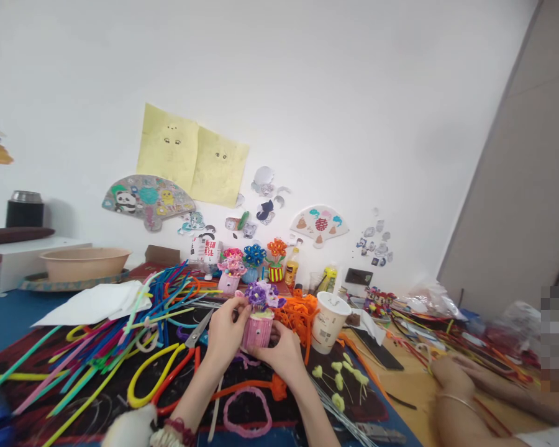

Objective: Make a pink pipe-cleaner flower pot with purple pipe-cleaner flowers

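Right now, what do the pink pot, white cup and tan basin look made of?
Pink pot: likely chenille stems, soft matte; fuzzy vertical ribs. Core not visible.
White cup: coated paper or plastic, smooth; clean printed wall, can't tell which.
Tan basin: probably plastic, smooth, low sheen; even colour, thin rim. Ceramic not ruled out.

Left hand [229, 327] and right hand [279, 352] around pink pot [257, 333], purple flowers [262, 294] atop, scissors [197, 330] nearby.
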Available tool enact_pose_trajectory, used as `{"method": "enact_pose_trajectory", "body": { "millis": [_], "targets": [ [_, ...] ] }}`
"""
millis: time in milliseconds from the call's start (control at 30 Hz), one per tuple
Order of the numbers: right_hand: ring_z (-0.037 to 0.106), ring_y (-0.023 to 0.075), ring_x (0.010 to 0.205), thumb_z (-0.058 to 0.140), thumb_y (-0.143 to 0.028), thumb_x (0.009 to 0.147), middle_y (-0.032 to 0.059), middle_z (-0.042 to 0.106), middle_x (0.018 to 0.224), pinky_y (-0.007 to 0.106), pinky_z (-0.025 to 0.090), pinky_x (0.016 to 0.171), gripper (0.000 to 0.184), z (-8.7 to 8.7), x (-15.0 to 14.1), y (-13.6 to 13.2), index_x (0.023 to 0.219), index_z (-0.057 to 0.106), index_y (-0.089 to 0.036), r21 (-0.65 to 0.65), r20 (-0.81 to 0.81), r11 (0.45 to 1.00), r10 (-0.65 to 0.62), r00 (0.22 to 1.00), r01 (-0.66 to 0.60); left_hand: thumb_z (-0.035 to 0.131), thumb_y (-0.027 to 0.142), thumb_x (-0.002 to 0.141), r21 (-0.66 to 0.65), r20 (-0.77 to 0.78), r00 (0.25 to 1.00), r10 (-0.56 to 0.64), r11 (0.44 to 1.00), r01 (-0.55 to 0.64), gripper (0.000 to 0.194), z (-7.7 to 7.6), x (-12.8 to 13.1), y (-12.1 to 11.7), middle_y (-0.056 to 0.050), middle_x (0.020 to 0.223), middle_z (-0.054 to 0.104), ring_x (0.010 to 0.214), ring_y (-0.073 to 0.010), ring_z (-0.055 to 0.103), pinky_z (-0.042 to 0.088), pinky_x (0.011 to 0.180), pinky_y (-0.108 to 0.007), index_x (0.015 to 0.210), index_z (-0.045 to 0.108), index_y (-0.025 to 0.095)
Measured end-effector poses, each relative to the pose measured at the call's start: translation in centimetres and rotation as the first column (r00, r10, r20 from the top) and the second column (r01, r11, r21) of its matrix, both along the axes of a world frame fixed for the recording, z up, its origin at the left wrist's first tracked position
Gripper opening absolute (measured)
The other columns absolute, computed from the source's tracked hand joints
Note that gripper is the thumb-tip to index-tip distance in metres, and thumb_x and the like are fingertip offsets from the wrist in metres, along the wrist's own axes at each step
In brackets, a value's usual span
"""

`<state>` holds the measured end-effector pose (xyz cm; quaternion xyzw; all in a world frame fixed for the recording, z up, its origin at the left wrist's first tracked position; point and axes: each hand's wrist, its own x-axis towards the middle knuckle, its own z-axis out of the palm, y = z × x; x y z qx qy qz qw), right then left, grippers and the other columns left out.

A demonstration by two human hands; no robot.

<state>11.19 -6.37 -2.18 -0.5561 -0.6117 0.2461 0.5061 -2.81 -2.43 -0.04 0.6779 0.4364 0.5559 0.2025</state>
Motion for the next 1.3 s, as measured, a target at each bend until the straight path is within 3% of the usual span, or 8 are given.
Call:
{"method": "enact_pose_trajectory", "body": {
  "millis": [400,800,1133,1300],
  "targets": [
    [0.069,0.0262,0.082,0.079,-0.022,0.046,0.0077,0.073,0.088,0.034,0.054,0.076,0.052,-0.4,0.1,0.2,0.096,0.065,-0.014,-0.017,-0.031,1.000,0.014,0.999,-0.014,0.045,0.038,0.076,-0.054,-0.084,0.996,-0.029,0.998,0.024,0.023,-0.1,-0.2,0.0,0.004,0.055,0.046,0.055,-0.0130,0.043,0.029,0.055,-0.022,0.076,0.058,0.019],
    [0.068,0.0267,0.084,0.079,-0.026,0.047,0.0075,0.073,0.089,0.035,0.054,0.078,0.053,-0.5,0.2,0.2,0.098,0.066,-0.015,0.007,-0.028,1.000,0.017,0.999,-0.017,0.050,0.041,0.071,-0.084,-0.012,1.000,-0.026,0.996,0.025,0.025,0.3,-0.3,-0.1,0.007,0.047,0.029,0.048,-0.0105,0.031,0.022,0.051,-0.022,0.068,0.059,0.018],
    [0.068,0.0274,0.084,0.082,-0.028,0.045,0.0086,0.073,0.088,0.037,0.054,0.078,0.055,-0.9,0.3,0.6,0.095,0.066,-0.014,-0.012,-0.108,0.999,0.049,0.993,-0.050,0.051,0.044,0.069,-0.085,0.110,0.992,-0.055,0.994,0.065,0.029,0.1,-0.3,0.0,0.005,0.051,0.044,0.051,-0.0116,0.039,0.030,0.053,-0.021,0.073,0.059,0.017],
    [0.068,0.0278,0.085,0.082,-0.027,0.044,0.0092,0.073,0.090,0.038,0.053,0.079,0.056,-1.2,0.4,0.9,0.095,0.065,-0.014,-0.006,-0.136,0.997,0.072,0.988,-0.073,0.051,0.044,0.069,-0.082,0.127,0.991,-0.042,0.995,0.053,0.029,0.1,-0.3,0.0,0.006,0.050,0.040,0.050,-0.0111,0.036,0.028,0.052,-0.021,0.072,0.059,0.017]
  ]
}}
